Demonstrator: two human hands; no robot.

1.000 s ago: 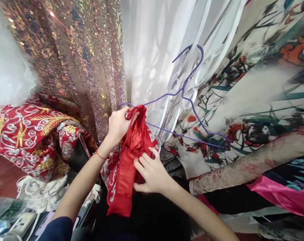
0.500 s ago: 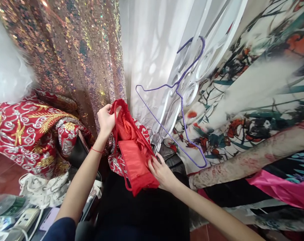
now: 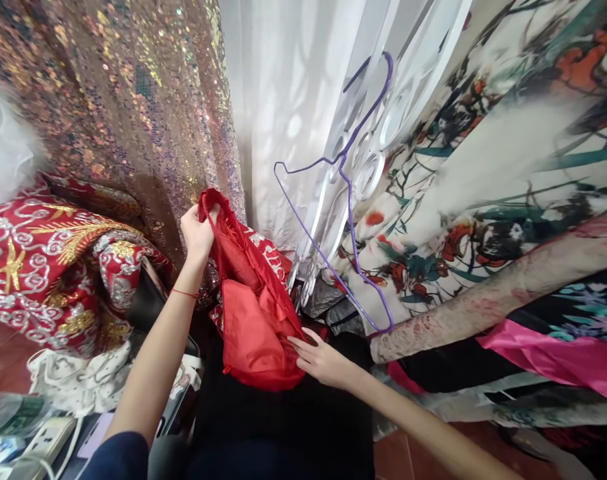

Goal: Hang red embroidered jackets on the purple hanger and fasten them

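Observation:
My left hand (image 3: pixel 197 231) is closed round the top edge of a red satin garment (image 3: pixel 248 313) and holds it up. My right hand (image 3: pixel 321 360) touches the garment's lower right side, fingers pressed on the cloth. The garment hangs folded between both hands over dark fabric (image 3: pixel 283 427) in my lap. A purple wire hanger (image 3: pixel 351 193) hangs free to the right, hooked on a white metal window grille (image 3: pixel 383 127).
A sequined gold-pink cloth (image 3: pixel 133 100) hangs at the left, a white curtain (image 3: pixel 283 87) at centre, floral printed fabric (image 3: pixel 508 153) and pink cloth (image 3: pixel 553 360) at the right. A red embroidered costume (image 3: pixel 48 260) lies at the left, with a power strip (image 3: pixel 46 440) below it.
The garment has come off the purple hanger, which now swings free on the grille. My left hand has drawn the garment leftwards and my right hand has slid down to its lower edge.

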